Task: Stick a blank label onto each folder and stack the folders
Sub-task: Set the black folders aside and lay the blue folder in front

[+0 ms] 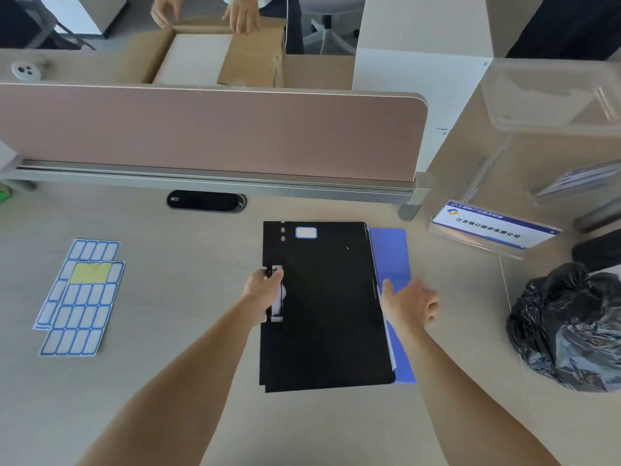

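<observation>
A black folder [327, 307] lies flat on the desk on top of a blue folder [393, 260], whose right strip shows beside it. A white blue-edged label [306, 232] is stuck near the black folder's top left. My left hand [265, 290] grips the black folder's left edge at its spine clip. My right hand [410, 306] rests with relaxed fingers at the black folder's right edge, over the blue folder. Two sheets of blank blue-edged labels [80, 297] lie at the left of the desk.
A pink divider screen [208, 132] closes the far side of the desk. A black rubbish bag [568, 327] sits at the right, behind it a clear sign holder [490, 230] and a clear plastic box [551, 95]. Beyond the screen, another person's hands touch a cardboard box [201, 55].
</observation>
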Available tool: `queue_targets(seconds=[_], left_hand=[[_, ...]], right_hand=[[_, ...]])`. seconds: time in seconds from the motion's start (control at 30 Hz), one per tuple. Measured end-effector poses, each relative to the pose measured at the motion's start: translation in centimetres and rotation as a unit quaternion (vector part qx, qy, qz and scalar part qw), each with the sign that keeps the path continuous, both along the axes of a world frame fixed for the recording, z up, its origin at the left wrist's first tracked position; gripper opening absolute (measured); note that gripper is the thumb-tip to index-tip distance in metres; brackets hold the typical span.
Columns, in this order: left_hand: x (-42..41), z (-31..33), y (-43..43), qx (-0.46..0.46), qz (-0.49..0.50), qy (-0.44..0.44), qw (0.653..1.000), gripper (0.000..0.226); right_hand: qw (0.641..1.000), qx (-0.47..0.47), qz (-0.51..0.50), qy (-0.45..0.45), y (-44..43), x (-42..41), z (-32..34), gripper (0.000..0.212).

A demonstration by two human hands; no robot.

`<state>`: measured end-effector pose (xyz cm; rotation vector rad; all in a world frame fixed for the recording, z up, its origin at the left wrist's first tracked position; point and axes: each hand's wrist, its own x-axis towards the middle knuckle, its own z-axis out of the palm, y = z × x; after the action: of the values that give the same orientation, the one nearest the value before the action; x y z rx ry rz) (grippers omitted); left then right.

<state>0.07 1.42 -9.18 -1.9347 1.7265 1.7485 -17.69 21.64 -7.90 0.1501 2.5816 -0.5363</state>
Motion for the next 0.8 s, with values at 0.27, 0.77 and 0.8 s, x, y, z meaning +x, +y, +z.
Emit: queue_targets(seconds=[0.27,0.77,0.8], left_hand=[[2.5,1.3,-1.6,-0.029,0.013,-0.025,0.999,0.027],[9.2,3.4,-4.8,-0.039,0.089,-0.048,0.994,0.028],[9.7,3.6,-5.3,-0.046,0.093,-0.051,0.993,0.027]], right_hand=[[0.994,-0.056,-0.015,-0.093,-0.6,0.6,-0.3,0.052],[0.97,-0.218,0.051,0.093,-1.8,-0.3,6.7,0.026],[0.97,-0.216,0.048,0.105,-1.7,-0.4,7.3,0.023]])
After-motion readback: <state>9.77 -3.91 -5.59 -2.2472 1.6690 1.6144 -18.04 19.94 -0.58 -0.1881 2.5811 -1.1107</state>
